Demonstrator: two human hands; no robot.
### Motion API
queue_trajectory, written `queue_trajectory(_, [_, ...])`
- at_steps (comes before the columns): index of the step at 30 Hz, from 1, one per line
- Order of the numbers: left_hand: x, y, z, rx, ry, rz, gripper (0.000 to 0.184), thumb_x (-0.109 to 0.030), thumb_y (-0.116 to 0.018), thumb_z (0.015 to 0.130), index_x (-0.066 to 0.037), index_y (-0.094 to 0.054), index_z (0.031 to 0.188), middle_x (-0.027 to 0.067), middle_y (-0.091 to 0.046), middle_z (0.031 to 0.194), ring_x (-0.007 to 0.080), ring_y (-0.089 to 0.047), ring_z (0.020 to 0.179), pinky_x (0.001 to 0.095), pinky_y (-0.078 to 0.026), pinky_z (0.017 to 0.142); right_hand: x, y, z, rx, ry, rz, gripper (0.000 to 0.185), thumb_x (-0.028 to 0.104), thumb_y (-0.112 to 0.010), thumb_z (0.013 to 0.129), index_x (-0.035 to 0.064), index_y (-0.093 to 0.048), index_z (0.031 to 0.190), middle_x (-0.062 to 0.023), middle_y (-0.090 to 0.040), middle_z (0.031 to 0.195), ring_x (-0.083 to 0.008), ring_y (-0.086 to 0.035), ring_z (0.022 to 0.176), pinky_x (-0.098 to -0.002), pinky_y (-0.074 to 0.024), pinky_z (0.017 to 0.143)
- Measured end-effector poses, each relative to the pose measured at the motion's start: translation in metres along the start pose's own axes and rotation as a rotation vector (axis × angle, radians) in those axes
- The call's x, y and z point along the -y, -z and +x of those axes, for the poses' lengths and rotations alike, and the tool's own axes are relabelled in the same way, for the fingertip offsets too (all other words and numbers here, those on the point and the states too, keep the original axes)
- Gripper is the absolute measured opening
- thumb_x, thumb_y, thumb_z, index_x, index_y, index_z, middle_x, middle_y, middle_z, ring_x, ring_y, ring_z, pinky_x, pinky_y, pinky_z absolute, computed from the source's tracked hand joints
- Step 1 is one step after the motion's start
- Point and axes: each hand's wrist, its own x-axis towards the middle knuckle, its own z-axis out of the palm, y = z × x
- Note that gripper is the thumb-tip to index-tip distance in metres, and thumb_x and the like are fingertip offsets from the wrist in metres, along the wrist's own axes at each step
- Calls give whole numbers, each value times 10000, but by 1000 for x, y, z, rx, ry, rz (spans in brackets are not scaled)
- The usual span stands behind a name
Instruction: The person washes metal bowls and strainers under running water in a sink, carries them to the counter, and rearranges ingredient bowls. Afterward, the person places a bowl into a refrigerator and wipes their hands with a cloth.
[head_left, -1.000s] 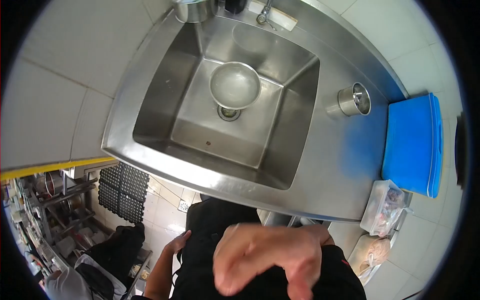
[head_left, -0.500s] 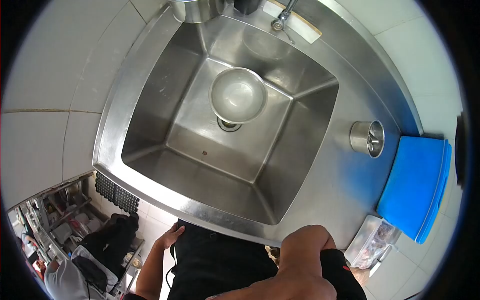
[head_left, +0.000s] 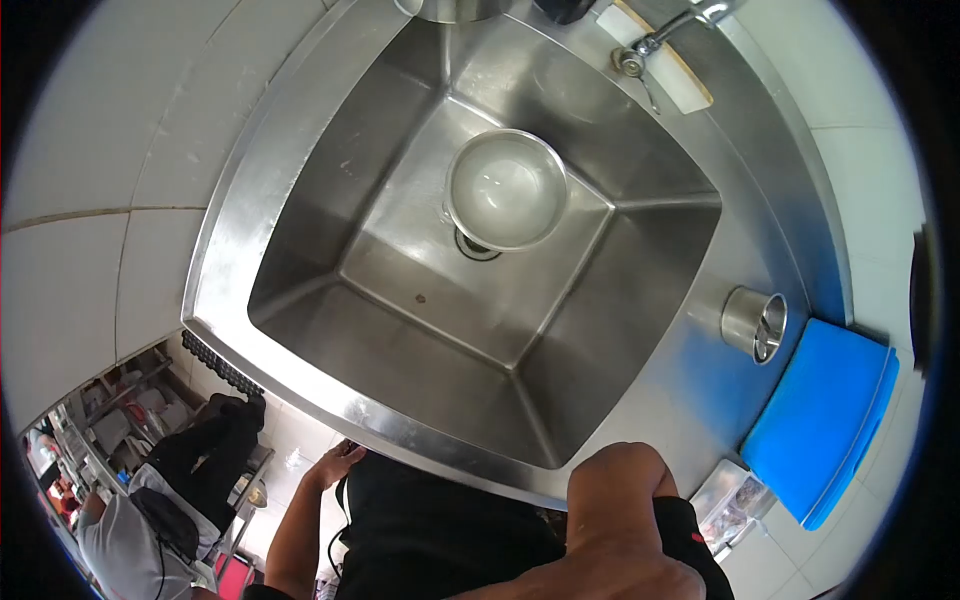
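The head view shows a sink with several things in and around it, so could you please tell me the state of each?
Sink: no standing water visible; small dark speck on its floor.
Metal bowl: upright, seems to hold some liquid.
Drain: partly hidden by the bowl.
Tap: no stream visible.
Metal cup: standing, open-topped, with metal items inside.
Blue container: open or shut, cannot tell.

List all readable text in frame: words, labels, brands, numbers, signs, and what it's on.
None readable.
Red mark on black clothing: too small to tell if it's text.
Shelf items: too small and blurred.
Sink, bowl, blue box: no lettering visible.
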Motion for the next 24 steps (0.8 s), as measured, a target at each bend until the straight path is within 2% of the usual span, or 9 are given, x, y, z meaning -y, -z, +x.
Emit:
queue_trajectory(3, [49, 11, 20, -50, -78, 56, 651, -440, -534, 893, 5, -373, 1340, 180, -476, 1293, 259, -444, 1189, 344, -347, 1001, -12, -2, 17, -9, -22, -46, 404, 295, -524, 857, 3, -554, 579, -97, -513, 556, -163, -436, 448, -284, -363, 448])
queue_trajectory(5, [63, 12, 21, -27, -62, -136, 592, -407, -538, 900, 13, -421, 1300, 175, -508, 1251, 243, -461, 1160, 345, -361, 982, -18, -1, 24, -24, -33, -80, 368, 254, -530, 839, 9, -542, 566, -94, -506, 546, -159, -425, 440, -285, -361, 446])
queue_trajectory(8, [40, 10, 6, -71, 16, -133, 548, -369, -536, 908, 10, -430, 1289, 170, -533, 1214, 237, -484, 1129, 345, -370, 965, -23, 1, 35, -40, -26, -131, 319, 191, -539, 813, 17, -525, 546, -90, -495, 532, -153, -408, 427, -286, -357, 442])
queue_trajectory(15, [60, 17, 20, -84, -17, -184, 479, -278, -538, 909, -18, -430, 1296, 146, -564, 1162, 228, -507, 1086, 347, -380, 940, -26, 3, 46, -59, 12, -225, 265, 46, -559, 753, 38, -485, 499, -80, -471, 499, -139, -370, 399, -288, -348, 435])
queue_trajectory(17, [58, 17, 22, -196, 57, -261, 418, -256, -544, 901, -19, -488, 1240, 113, -605, 1078, 203, -549, 990, 332, -417, 861, -25, 4, 48, 115, 109, -234, 274, 51, -565, 755, 37, -477, 496, -81, -473, 500, -139, -366, 399, -291, -350, 438])
queue_trajectory(20, [60, 20, 23, -226, 51, -230, 345, -251, -541, 899, -25, -551, 1160, 74, -632, 964, 159, -566, 867, 303, -436, 767, -33, -3, 39, 17, 100, -225, 294, 61, -583, 758, 39, -464, 490, -81, -454, 479, -139, -363, 391, -298, -348, 430])
queue_trajectory(21, [69, 21, 30, -239, -13, -285, 298, -257, -538, 900, -29, -595, 1083, 40, -628, 876, 125, -547, 773, 275, -432, 699, -46, -4, 35, -49, 225, -119, 309, 61, -592, 758, 43, -448, 485, -81, -442, 461, -141, -355, 376, -299, -333, 406])
queue_trajectory(23, [74, 29, 37, -277, 24, -246, 299, -273, -536, 900, -21, -614, 1041, 40, -623, 852, 121, -543, 765, 275, -433, 682, -43, -7, 25, -114, 360, -15, 325, 60, -600, 758, 46, -432, 480, -81, -431, 444, -143, -347, 361, -301, -318, 382])
queue_trajectory(24, [72, 32, 35, -304, 66, -223, 303, -279, -535, 900, -16, -621, 1024, 41, -623, 844, 121, -546, 764, 276, -437, 681, -26, -12, 22, -124, 247, -114, 340, 64, -616, 756, 50, -420, 479, -82, -423, 430, -144, -339, 346, -294, -293, 356])
